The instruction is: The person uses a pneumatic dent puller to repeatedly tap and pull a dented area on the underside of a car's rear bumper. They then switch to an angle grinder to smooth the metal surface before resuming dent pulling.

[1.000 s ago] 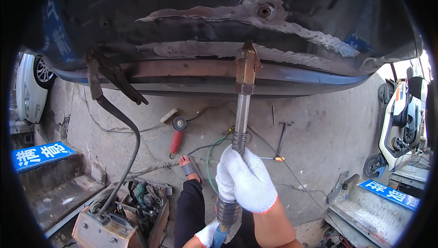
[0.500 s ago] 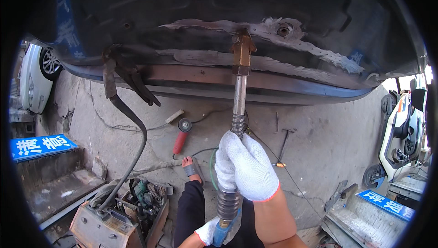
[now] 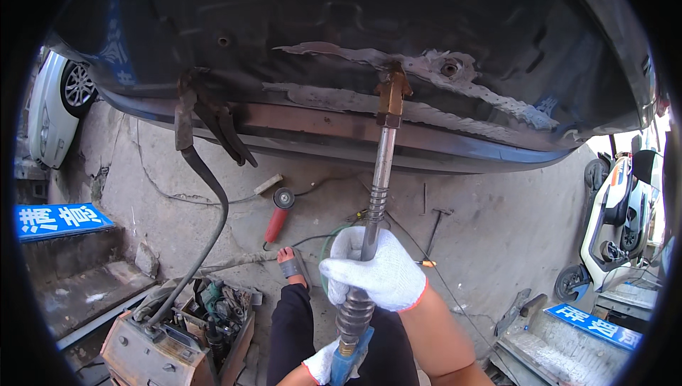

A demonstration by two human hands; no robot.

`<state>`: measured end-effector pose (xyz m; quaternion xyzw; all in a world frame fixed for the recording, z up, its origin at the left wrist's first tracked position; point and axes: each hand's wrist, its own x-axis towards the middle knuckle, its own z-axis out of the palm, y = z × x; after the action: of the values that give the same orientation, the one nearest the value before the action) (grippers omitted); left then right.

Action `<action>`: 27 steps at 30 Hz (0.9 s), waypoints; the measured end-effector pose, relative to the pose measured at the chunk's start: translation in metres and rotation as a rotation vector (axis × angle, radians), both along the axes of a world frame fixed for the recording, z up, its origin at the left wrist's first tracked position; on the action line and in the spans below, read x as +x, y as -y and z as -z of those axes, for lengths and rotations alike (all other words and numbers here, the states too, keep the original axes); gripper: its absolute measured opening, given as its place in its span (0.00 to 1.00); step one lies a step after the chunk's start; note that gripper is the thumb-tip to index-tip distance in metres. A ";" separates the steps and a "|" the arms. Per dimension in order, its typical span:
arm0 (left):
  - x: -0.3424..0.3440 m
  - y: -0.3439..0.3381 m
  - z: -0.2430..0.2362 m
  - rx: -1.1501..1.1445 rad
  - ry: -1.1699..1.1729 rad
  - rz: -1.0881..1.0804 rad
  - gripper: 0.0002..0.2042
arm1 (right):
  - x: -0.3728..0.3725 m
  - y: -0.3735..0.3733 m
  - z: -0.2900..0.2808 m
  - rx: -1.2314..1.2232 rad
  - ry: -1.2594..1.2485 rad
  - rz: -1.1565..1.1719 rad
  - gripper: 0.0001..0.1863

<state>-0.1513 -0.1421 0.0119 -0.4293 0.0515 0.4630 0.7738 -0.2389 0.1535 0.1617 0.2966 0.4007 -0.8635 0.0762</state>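
At lower centre, your gloved right hand (image 3: 374,270) wraps around a long metal tool (image 3: 384,162) and your left hand (image 3: 322,363) grips its blue handle (image 3: 351,357); its brownish head (image 3: 392,94) reaches the dark car panel (image 3: 334,27) at upper centre.

Work zone: vehicle panel (image 3: 298,23) ahead, floor (image 3: 490,222) below.
At centre: hand tool (image 3: 385,155), front end at vehicle panel, right hand (image 3: 380,272) ahead of left hand (image 3: 323,362) along it. Left of hand tool: clamp (image 3: 185,116) at edge of vehicle panel, with cable (image 3: 221,197) back to box (image 3: 145,354). On floor: grinder (image 3: 278,217) left of hand tool, hammer (image 3: 435,231) right. Far left: car (image 3: 53,112). Far right: scooter (image 3: 594,240).
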 end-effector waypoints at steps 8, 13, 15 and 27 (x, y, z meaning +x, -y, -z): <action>0.018 0.011 0.016 -0.001 -0.180 0.097 0.18 | 0.030 0.018 0.013 -0.212 -0.106 0.005 0.08; 0.022 0.002 0.007 0.195 0.153 -0.122 0.18 | 0.029 0.015 0.015 -0.210 -0.132 -0.072 0.07; 0.020 -0.004 0.004 -0.015 0.142 -0.107 0.17 | 0.027 0.011 0.016 -0.089 -0.115 -0.093 0.06; 0.014 0.015 0.014 0.164 -0.269 0.108 0.17 | -0.007 -0.002 0.038 -1.026 -0.697 0.155 0.31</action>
<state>-0.1373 -0.1567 -0.0021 -0.2956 0.1398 0.4766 0.8161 -0.2458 0.1559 0.1242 -0.0487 -0.0865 -0.9950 0.0109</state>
